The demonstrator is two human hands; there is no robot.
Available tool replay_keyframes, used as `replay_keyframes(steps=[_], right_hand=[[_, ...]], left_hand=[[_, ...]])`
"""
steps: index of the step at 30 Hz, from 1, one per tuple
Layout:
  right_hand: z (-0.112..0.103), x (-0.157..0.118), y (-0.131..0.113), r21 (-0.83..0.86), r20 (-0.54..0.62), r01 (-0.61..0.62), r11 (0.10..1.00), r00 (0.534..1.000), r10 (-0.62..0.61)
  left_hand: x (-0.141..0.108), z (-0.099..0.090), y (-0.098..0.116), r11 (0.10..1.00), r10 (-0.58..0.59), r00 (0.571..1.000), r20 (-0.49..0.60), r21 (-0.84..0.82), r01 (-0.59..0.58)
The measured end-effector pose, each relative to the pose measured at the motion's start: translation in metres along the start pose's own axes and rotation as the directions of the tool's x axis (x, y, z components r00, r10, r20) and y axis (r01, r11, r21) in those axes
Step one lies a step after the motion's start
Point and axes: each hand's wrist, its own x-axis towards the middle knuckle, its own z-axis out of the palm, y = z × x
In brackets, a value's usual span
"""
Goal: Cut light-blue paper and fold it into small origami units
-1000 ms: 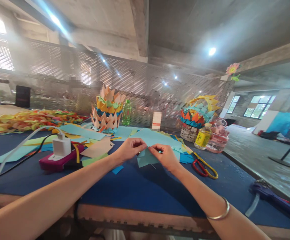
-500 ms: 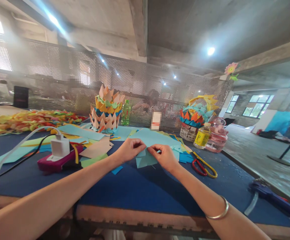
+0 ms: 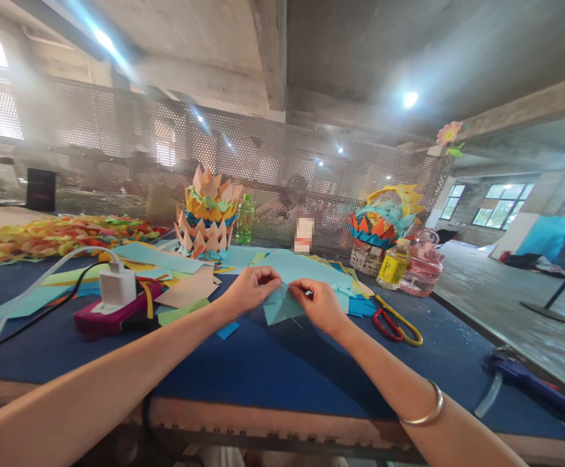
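Note:
A small light-blue paper piece (image 3: 280,309) with a folded, pointed outline hangs between my two hands, over the blue table top. My left hand (image 3: 253,289) pinches its upper left side between thumb and finger. On the upper right side, my right hand (image 3: 319,305) pinches the same paper, wrist bearing a silver bangle. Behind the hands lie larger light-blue sheets (image 3: 306,264). Red and yellow scissors (image 3: 397,323) rest right of my right hand.
A purple power strip (image 3: 92,322) with a white charger and cables stands left. Layered paper crafts (image 3: 207,224), a green bottle (image 3: 246,220), a yellow-labelled bottle (image 3: 394,264) and a pink jug (image 3: 422,269) stand behind. A blue glue gun (image 3: 530,383) lies at right.
The small light-blue paper has tilted slightly, and its upper edge now shows a pointed fold between my fingertips. My hands have shifted very slightly and keep their pinches.

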Motion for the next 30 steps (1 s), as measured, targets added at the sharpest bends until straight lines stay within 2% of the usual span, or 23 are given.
replay_keyframes(steps=[8,15,30], right_hand=[[-0.0018,0.0006,-0.0006,-0.034,-0.065,-0.040,0.999,0.997,0.037],[-0.0041,0.0006,-0.0020,-0.075,-0.052,-0.018,0.997,0.999,0.015],[-0.0042,0.0001,0.0005,-0.096,-0.064,-0.034,0.995,0.998,0.028]], left_hand=[[-0.0002,-0.0024,0.0021,1.000,-0.010,0.999,-0.053,-0.007,0.009],[0.0019,-0.0017,-0.0033,0.999,-0.011,0.998,-0.060,-0.034,0.009],[0.0025,-0.0045,-0.0040,0.999,0.036,0.995,-0.090,0.020,-0.034]])
